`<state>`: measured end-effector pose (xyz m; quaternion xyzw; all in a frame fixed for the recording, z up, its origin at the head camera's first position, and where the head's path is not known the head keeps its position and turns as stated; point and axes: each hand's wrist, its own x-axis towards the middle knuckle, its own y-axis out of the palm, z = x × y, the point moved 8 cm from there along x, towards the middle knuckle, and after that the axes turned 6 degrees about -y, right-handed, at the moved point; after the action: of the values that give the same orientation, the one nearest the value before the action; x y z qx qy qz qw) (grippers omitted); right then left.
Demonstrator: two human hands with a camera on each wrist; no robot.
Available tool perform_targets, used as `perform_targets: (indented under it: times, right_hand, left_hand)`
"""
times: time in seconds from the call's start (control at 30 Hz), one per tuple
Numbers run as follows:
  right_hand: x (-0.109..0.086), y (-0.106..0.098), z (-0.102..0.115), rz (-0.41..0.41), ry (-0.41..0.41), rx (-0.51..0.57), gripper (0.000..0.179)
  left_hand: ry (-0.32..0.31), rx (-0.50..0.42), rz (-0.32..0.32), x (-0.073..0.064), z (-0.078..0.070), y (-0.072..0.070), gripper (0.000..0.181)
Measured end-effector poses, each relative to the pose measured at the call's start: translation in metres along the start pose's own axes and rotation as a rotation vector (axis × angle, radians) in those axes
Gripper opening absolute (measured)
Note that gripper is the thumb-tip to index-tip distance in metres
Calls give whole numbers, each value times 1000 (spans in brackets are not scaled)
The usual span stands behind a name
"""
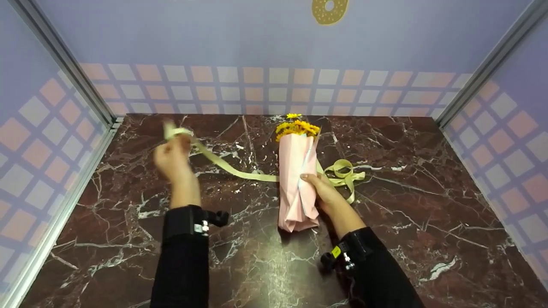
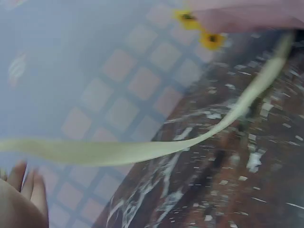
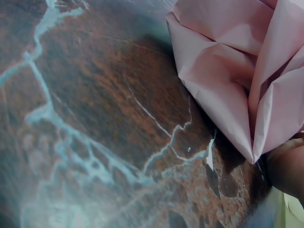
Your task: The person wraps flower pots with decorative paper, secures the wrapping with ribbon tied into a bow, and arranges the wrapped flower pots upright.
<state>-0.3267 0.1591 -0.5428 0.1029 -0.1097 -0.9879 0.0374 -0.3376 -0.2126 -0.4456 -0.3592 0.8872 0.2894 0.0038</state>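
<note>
Pink-wrapped bouquet (image 1: 293, 162) is near the middle of the marble table (image 1: 419, 231), its yellow flowers (image 1: 297, 128) toward twelve o'clock; the right hand (image 1: 324, 191) grips it at four o'clock, thumb on the paper; pale ribbon (image 1: 248, 175) stretches out from beneath toward ten o'clock, where the left hand (image 1: 172, 158), blurred, pinches it with curled fingers; loose loops (image 1: 349, 176) lie at three o'clock.

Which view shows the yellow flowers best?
Head: the yellow flowers show as a cluster at the top of the pink wrap. Left wrist catches only two, blurred, near its upper edge; right wrist shows none, though the wrap is in frame.
</note>
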Motion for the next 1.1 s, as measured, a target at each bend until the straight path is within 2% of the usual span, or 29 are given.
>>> perform_targets:
  times: [0.1, 0.23, 0.33, 0.43, 0.57, 0.6, 0.67, 0.77, 0.87, 0.93, 0.97, 1.0, 1.1]
  right_hand:
    - [0, 1, 0, 1, -5, -4, 37]
    - [0, 0, -1, -4, -3, -3, 39]
    - [-1, 0, -1, -18, 6, -3, 40]
    - [-2, -1, -1, -32, 11, -11, 42]
    - [-2, -2, -1, -32, 4, -18, 41]
    - [-2, -2, -1, -31, 4, -17, 40]
    - [-2, -1, 0, -27, 1, -10, 37]
    - [-2, 0, 1, -29, -2, -4, 34]
    - [-2, 0, 1, -28, -5, -5, 37]
    - [-2, -1, 1, -32, -8, -10, 40]
    - [-2, -2, 1, -31, -7, -13, 40]
    - [-2, -2, 1, -32, -8, -16, 41]
    - [-2, -3, 2, -43, -9, -24, 41]
  left_hand:
    - [82, 392, 129, -16, 21, 24, 19]
    - [142, 887, 390, -43, 68, 58, 19]
    - [200, 1142, 606, -65, 103, 78, 20]
    - [302, 1297, 757, -83, 126, 92, 20]
    - [411, 1465, 855, -98, 146, 101, 10]
    - [422, 1515, 865, -100, 151, 102, 16]
    - [429, 1614, 868, -103, 157, 102, 27]
    - [454, 1760, 840, -104, 162, 101, 26]
    - [441, 1791, 785, -103, 160, 100, 18]
    - [453, 1733, 741, -100, 152, 101, 15]
    - [437, 1677, 712, -96, 148, 100, 15]
    - [390, 1601, 689, -92, 144, 98, 15]
    - [265, 1318, 630, -80, 127, 95, 17]
